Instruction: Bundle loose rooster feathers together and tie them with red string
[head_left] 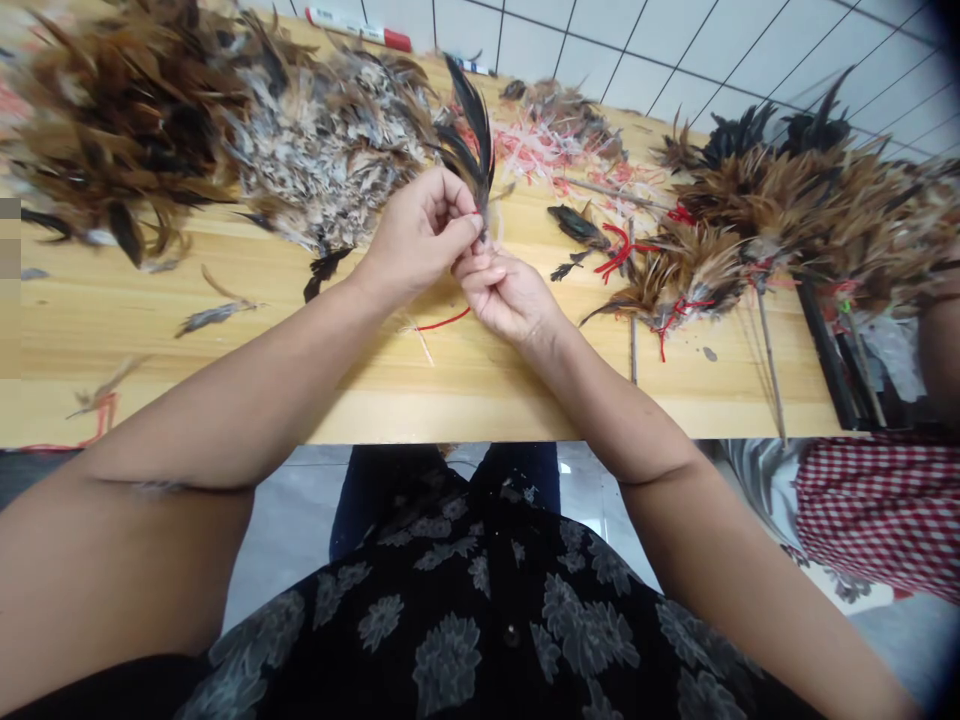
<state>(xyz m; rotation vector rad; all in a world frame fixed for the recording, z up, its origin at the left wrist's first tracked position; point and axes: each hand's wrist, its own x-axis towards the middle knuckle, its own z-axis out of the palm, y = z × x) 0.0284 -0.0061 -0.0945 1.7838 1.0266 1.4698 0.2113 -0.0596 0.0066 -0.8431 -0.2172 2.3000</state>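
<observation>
Feathers point forward, long axis leaning left.

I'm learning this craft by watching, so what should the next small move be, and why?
Probably wind the red string round the base of the dark feathers with the right hand: the left hand appears to pinch them near the base, the string trails beside the right hand, and a brown bunch nearby has a red tie.
</observation>
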